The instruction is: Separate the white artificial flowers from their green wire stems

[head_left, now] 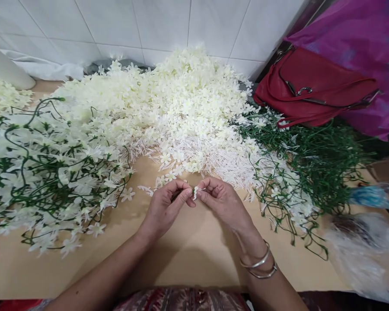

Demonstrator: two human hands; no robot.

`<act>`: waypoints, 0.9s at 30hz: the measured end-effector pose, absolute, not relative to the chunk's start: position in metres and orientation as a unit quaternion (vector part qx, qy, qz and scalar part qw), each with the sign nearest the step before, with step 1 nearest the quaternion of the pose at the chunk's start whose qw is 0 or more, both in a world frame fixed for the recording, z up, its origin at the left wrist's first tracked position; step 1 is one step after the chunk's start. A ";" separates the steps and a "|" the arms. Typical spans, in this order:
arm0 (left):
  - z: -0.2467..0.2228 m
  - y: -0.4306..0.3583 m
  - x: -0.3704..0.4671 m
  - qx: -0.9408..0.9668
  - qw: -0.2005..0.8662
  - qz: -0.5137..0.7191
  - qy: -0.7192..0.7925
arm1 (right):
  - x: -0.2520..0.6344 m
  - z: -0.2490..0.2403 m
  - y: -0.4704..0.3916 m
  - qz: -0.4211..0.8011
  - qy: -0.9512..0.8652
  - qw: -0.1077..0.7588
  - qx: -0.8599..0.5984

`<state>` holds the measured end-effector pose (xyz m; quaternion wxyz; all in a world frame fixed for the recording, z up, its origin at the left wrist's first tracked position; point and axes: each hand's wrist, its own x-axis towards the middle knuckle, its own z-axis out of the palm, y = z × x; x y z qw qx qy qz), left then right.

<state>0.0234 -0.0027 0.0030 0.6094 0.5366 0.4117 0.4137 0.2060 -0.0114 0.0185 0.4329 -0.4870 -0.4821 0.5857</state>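
Near the middle of the table [194, 246], my left hand [170, 203] and my right hand [218, 201] meet fingertip to fingertip. Between them is a small white flower piece [196, 191]. My right thumb and forefinger pinch it; the left fingertips are pressed together right beside it, and what they hold is too small to make out. Just beyond my hands lies a big heap of loose white flowers [194, 90], with thin white stamens [235, 166] along its near edge.
White flowers on green stems [81, 177] cover the left side. Green stems [324, 160] are piled at the right, below a red handbag [320, 86] and a purple bag [359, 39]. Clear plastic [369, 255] lies at the right edge. A tiled wall [162, 26] stands behind.
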 end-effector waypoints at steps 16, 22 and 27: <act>0.008 -0.004 0.028 0.533 0.610 0.429 0.400 | 0.211 0.014 -0.005 0.627 -0.430 0.464 -0.455; 0.007 -0.003 0.024 0.531 0.602 0.429 0.414 | 0.212 0.012 -0.004 0.616 -0.424 0.467 -0.473; 0.007 -0.003 0.022 0.560 0.578 0.419 0.420 | 0.213 0.014 -0.004 0.597 -0.447 0.462 -0.480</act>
